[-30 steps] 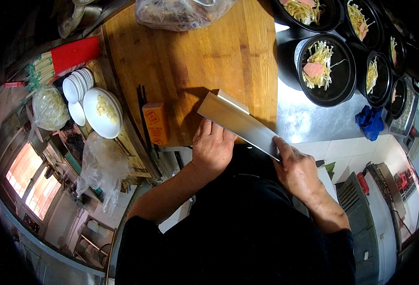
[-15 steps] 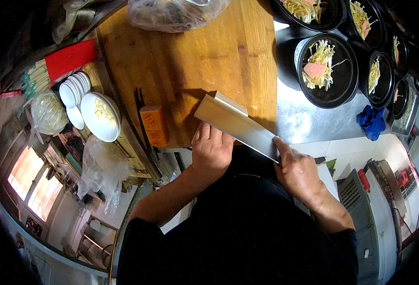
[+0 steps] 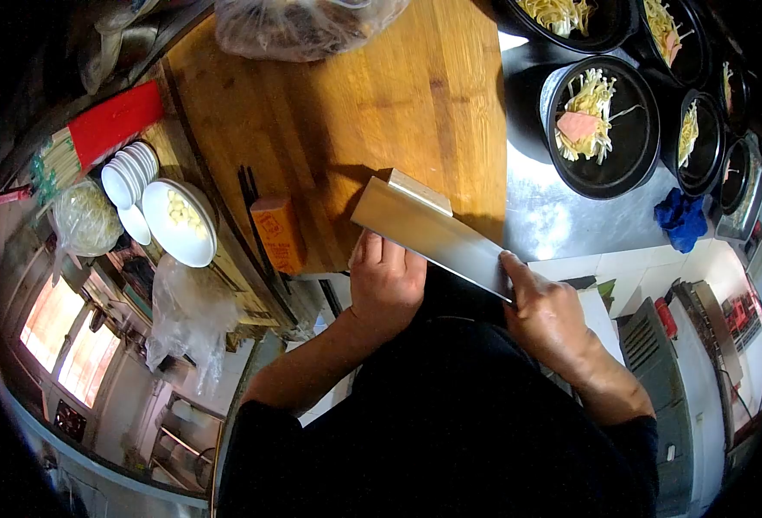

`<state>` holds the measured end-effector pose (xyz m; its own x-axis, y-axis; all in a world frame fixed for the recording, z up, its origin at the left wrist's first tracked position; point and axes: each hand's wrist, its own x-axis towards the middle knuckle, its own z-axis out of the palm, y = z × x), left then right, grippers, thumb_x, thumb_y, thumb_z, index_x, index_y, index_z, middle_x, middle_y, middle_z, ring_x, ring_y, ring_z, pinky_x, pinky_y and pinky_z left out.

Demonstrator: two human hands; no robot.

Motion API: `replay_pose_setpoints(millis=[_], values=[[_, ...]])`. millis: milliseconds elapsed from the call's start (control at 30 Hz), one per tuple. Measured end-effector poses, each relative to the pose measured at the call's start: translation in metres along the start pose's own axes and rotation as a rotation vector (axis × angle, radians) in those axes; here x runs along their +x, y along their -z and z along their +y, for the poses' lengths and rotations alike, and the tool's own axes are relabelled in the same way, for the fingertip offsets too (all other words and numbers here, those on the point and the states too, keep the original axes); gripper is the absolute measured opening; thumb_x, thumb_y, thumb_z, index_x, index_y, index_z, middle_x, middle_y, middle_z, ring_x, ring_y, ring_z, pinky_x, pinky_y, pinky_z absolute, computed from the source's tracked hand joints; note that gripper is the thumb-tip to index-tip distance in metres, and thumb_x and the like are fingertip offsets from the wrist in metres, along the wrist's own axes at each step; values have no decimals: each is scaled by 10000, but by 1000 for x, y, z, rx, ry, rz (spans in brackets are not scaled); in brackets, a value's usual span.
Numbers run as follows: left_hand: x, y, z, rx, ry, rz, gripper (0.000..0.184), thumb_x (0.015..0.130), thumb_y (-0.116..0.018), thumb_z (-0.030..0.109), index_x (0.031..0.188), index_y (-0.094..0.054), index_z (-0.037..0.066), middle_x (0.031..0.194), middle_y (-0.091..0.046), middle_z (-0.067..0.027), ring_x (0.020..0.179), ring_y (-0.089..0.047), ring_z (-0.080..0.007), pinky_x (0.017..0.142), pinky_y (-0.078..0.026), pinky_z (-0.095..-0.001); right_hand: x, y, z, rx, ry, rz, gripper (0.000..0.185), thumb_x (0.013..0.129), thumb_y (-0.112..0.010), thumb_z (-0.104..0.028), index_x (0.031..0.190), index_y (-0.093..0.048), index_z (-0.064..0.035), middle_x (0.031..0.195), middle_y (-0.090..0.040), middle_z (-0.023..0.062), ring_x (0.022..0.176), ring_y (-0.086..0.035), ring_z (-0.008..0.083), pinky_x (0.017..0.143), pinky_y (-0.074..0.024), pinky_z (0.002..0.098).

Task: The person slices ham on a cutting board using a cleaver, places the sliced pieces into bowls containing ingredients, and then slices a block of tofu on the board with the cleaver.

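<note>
My right hand [image 3: 546, 304] is closed around the handle end of a wide cleaver [image 3: 433, 240], its index finger laid along the blade. The blade slants over the near edge of the round wooden board [image 3: 381, 104]. Just beyond the blade, and partly covered by it, rests a pale rectangular block [image 3: 420, 192]; its kind is unclear. My left hand [image 3: 389, 281] has its fingers bent together at the blade's near edge, the tips hidden under it, so what they grip cannot be seen. Left of them lie an orange printed box [image 3: 277, 235] and dark chopsticks [image 3: 249, 203].
A filled plastic bag [image 3: 307, 30] sits at the board's far side. On the steel counter [image 3: 553, 216] at right are several black bowls [image 3: 631, 160] with enoki mushrooms and pink slices, plus a blue cloth [image 3: 681, 220]. Left stand white bowls [image 3: 201, 246], one holding pale pieces.
The view has shifted slightly. Both hands and the cleaver keep nearly the same pose over the pale block; no grip has visibly changed.
</note>
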<state>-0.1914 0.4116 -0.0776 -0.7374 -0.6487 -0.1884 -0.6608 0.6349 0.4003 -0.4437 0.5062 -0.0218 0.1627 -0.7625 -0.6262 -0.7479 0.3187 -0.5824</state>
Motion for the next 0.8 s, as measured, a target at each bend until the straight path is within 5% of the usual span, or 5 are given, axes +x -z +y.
replay_pose_setpoints(millis=[133, 200, 300, 800], values=[[-1, -2, -1, 18, -23, 10, 272, 899, -704, 59, 1108, -724, -115, 1034, -649, -288, 1075, -644, -476, 993, -592, -577, 2, 5, -1, 11, 12, -27, 621, 916, -702, -35, 1501, -536, 91, 866, -752, 220, 706, -769, 397, 622, -645, 506], [-4, -7, -2, -38, -23, 41, 317, 824, -706, 39, 1101, -727, -115, 1054, -628, -298, 978, -628, -505, 872, -545, -627, 3, 5, 0, 12, 19, -38, 618, 919, -704, -35, 1499, -533, 98, 865, -753, 223, 705, -771, 392, 621, -648, 500], [-5, -7, -1, -21, -17, 36, 318, 820, -704, 34, 1102, -726, -112, 1032, -625, -286, 971, -626, -490, 861, -540, -616, 3, 5, 2, 7, 29, -45, 620, 924, -707, -35, 1499, -525, 108, 873, -754, 226, 712, -776, 385, 622, -654, 487], [-7, -13, 2, -40, -3, 28, 317, 866, -685, 16, 1152, -706, -118, 1054, -619, -292, 969, -612, -494, 926, -531, -629, 6, 10, 3, 50, 0, -89, 586, 938, -656, -8, 1499, -526, 102, 920, -763, 253, 744, -771, 429, 649, -640, 528]])
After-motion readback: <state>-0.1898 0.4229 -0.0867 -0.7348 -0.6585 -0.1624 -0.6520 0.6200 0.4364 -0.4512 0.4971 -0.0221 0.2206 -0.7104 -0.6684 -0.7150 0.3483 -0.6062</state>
